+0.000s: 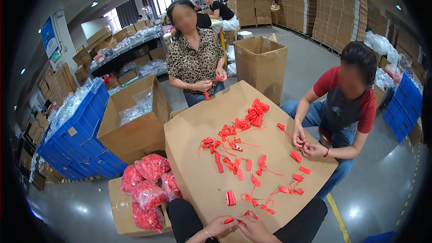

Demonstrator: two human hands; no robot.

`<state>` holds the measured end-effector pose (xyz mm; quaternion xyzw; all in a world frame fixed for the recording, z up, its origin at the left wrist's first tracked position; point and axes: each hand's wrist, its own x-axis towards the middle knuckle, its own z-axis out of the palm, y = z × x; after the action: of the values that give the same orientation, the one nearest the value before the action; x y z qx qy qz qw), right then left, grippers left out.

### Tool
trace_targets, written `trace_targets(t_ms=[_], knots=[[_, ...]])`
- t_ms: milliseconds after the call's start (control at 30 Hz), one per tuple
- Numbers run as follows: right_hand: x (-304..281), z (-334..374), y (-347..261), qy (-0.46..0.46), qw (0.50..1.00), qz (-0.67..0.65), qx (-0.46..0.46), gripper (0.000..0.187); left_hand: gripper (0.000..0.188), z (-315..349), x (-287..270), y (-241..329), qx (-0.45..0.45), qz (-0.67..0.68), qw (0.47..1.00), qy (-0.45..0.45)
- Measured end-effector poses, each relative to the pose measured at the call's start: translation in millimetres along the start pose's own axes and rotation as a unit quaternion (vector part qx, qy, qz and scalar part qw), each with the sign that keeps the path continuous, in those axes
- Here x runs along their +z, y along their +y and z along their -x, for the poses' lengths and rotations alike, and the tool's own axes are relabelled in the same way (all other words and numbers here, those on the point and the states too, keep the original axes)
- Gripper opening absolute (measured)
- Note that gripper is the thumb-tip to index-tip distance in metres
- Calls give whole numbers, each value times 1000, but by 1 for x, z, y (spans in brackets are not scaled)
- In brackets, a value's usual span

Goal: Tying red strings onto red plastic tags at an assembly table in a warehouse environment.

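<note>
At the near edge of the cardboard-topped table (193, 130), my left hand (220, 226) pinches a small red plastic piece (229, 220). My right hand (254, 228) is closed close beside it, fingertips almost meeting the left; what it grips is too small to make out. Just beyond the right fingers lies a bundle of red cord (250, 214). A small stack of flat red pieces (230, 198) sits ahead of my left hand. Red pieces with looped cords (234, 165) are strewn over the middle, and a larger red heap (257, 111) lies farther back.
Across the table a person (195, 58) in a patterned shirt handles a red piece; another person (346, 103) works at the right. Bags of red pieces (150, 193) rest on a carton at the left. Open cartons (261, 58) and blue crates (85, 135) stand around.
</note>
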<state>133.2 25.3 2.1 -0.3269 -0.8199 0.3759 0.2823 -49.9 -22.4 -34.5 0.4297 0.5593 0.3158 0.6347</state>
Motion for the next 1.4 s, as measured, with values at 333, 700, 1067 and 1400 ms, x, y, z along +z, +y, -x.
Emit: trace_targets(t_ms=[333, 700, 1067, 1400], knots=[[2, 9, 24, -11, 998, -40, 36, 12, 14, -6, 0, -5, 14, 11, 1000, -15], [-3, 21, 0, 31, 999, 31, 5, 14, 14, 6, 15, 6, 24, -13, 999, -20], [-10, 32, -6, 40, 999, -28, 15, 10, 18, 21, 20, 20, 28, -45, 999, -1], [-10, 31, -3, 53, 998, -28, 14, 11, 19, 16, 21, 17, 39, -28, 999, -2]])
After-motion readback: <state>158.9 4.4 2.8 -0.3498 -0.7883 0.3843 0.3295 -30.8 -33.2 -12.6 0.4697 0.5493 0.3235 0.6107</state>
